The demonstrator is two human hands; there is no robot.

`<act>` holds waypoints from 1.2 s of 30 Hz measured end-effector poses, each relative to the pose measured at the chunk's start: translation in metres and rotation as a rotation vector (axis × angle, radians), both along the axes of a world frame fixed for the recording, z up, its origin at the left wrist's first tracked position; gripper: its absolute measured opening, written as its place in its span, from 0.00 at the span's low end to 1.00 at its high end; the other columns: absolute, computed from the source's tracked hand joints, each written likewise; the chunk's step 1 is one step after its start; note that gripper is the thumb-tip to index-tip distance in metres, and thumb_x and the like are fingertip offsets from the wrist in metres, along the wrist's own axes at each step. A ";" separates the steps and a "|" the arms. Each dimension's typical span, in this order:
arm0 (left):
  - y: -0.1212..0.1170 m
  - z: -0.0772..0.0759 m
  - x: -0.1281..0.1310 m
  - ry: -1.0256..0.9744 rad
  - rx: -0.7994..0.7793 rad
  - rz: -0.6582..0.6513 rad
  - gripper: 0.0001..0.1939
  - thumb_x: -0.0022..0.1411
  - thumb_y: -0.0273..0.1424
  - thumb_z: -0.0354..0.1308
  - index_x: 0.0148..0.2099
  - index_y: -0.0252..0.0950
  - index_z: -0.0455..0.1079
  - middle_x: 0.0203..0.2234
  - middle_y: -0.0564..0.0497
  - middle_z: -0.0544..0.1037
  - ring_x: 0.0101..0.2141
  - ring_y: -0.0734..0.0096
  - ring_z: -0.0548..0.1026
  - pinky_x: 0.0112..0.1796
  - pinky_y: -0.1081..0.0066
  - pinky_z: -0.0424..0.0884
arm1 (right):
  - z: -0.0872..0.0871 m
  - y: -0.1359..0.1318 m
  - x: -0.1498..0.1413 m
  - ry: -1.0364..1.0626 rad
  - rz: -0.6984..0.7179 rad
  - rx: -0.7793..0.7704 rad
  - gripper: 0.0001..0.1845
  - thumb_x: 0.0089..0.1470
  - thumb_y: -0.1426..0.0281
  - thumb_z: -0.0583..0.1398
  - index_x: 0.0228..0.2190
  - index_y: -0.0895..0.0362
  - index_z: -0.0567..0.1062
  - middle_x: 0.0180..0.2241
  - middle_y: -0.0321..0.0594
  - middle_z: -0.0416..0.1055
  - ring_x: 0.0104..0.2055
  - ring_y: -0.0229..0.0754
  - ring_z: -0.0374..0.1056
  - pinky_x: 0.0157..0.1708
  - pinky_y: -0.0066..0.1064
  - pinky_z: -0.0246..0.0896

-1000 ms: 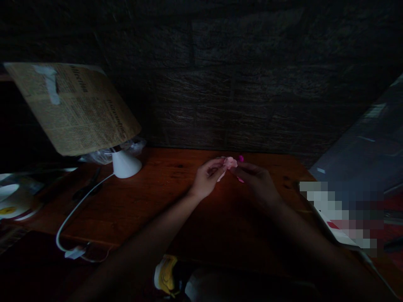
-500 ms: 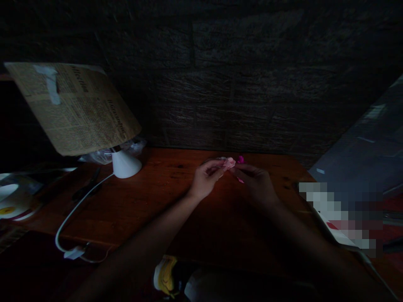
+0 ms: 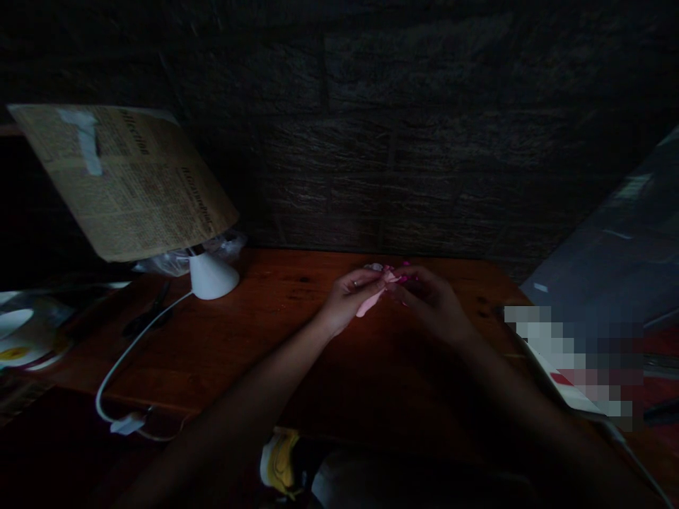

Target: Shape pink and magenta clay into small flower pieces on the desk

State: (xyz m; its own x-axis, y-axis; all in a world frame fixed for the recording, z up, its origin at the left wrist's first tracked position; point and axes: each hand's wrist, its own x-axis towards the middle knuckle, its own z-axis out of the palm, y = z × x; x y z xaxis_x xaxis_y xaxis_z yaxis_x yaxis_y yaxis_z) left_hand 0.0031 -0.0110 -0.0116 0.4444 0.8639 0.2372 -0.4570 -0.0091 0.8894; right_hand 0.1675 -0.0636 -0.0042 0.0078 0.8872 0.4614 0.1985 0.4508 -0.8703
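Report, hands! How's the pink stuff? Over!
Left hand pinching pale-pink piece; right hand beside it, grip unclear. Hands partly hide it. No other obstruction visible.

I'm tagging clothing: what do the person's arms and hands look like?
The left hand and right hand look ungloved. The forearms look bare, with no sleeves or markings discernible, though shadow hides detail. It is too dark to tell whether the fingers wear rings.

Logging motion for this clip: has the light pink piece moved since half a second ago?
Yes: the light pink piece in the left hand now extends farther from the wall, slightly toward the lamp base.
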 end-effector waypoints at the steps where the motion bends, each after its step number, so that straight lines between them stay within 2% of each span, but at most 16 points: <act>1: 0.000 0.000 0.000 -0.009 -0.015 -0.022 0.16 0.44 0.35 0.74 0.36 0.36 0.80 0.35 0.51 0.83 0.32 0.75 0.78 0.37 0.74 0.71 | 0.001 0.000 0.001 0.006 0.014 -0.015 0.14 0.54 0.60 0.66 0.40 0.52 0.76 0.42 0.42 0.77 0.43 0.43 0.74 0.43 0.36 0.70; 6: 0.002 -0.004 -0.003 0.049 -0.037 -0.104 0.18 0.48 0.35 0.73 0.43 0.38 0.80 0.42 0.47 0.82 0.34 0.71 0.79 0.36 0.70 0.73 | 0.010 -0.002 0.000 0.068 0.073 -0.124 0.14 0.52 0.58 0.67 0.36 0.53 0.76 0.34 0.38 0.78 0.34 0.40 0.74 0.36 0.33 0.70; 11: 0.002 -0.006 -0.002 0.083 0.034 -0.084 0.20 0.43 0.31 0.75 0.41 0.36 0.80 0.48 0.45 0.80 0.40 0.66 0.79 0.36 0.71 0.73 | 0.013 -0.003 -0.001 0.080 0.026 -0.143 0.16 0.48 0.56 0.68 0.31 0.54 0.77 0.31 0.37 0.76 0.31 0.39 0.72 0.33 0.31 0.69; 16: 0.000 -0.005 -0.003 0.120 0.083 -0.013 0.17 0.45 0.34 0.73 0.40 0.34 0.79 0.47 0.44 0.81 0.38 0.67 0.79 0.29 0.75 0.71 | 0.018 -0.005 -0.004 0.076 0.010 -0.162 0.19 0.45 0.51 0.69 0.30 0.54 0.78 0.29 0.38 0.77 0.30 0.40 0.72 0.32 0.33 0.69; 21: -0.001 -0.004 -0.004 0.144 0.114 -0.013 0.17 0.47 0.35 0.72 0.41 0.35 0.80 0.45 0.45 0.81 0.36 0.68 0.79 0.27 0.76 0.70 | 0.020 -0.006 -0.002 0.022 -0.021 -0.185 0.21 0.46 0.49 0.67 0.27 0.55 0.78 0.26 0.38 0.76 0.29 0.39 0.70 0.31 0.30 0.67; 29: -0.002 -0.001 -0.002 0.177 0.093 -0.004 0.18 0.51 0.38 0.70 0.44 0.37 0.80 0.49 0.43 0.80 0.38 0.70 0.78 0.33 0.73 0.72 | 0.017 -0.004 -0.001 -0.005 -0.034 -0.202 0.24 0.49 0.46 0.64 0.28 0.55 0.78 0.28 0.39 0.77 0.30 0.40 0.71 0.31 0.31 0.67; 33: 0.000 -0.001 -0.003 0.210 0.071 0.016 0.17 0.50 0.40 0.70 0.41 0.37 0.81 0.43 0.45 0.82 0.34 0.73 0.77 0.31 0.75 0.69 | 0.019 -0.004 -0.002 0.019 -0.027 -0.201 0.21 0.49 0.49 0.66 0.29 0.55 0.78 0.30 0.39 0.77 0.31 0.41 0.72 0.33 0.33 0.68; 36: 0.000 0.001 -0.005 0.230 0.047 0.030 0.17 0.49 0.41 0.71 0.40 0.37 0.81 0.36 0.46 0.83 0.31 0.74 0.75 0.28 0.76 0.65 | 0.017 -0.003 -0.002 0.057 -0.007 -0.156 0.19 0.44 0.53 0.70 0.32 0.54 0.79 0.33 0.39 0.78 0.35 0.42 0.73 0.36 0.34 0.68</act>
